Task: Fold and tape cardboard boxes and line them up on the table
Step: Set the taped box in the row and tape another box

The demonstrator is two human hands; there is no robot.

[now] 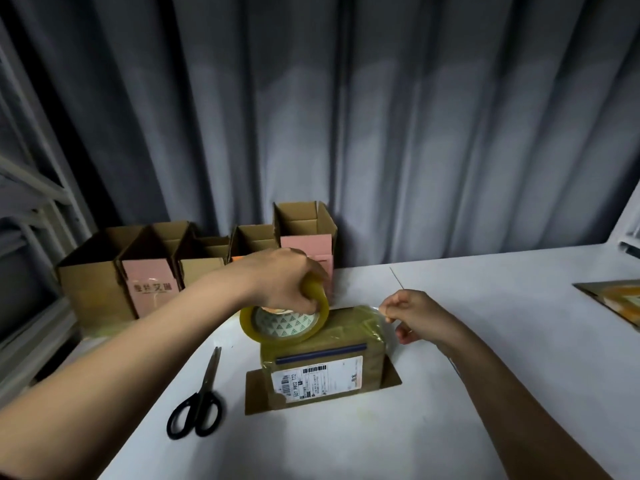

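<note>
my left hand (287,282) gripping the tape roll (284,322) on top of the box (322,362) mid-table, my right hand (414,315) pinching the clear tape end (375,311) at its right edge, scissors (199,400) just left, open boxes (194,265) lined along the back by the curtain (346,116)

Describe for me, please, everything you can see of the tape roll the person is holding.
The tape roll is a wide ring of clear, yellowish packing tape on a pale core printed with small triangles. It is tilted, held over the left end of the cardboard box. The left hand grips it from above, fingers hooked into the core. A pulled-out strip runs right across the box top to the right hand, which pinches its end.
</note>
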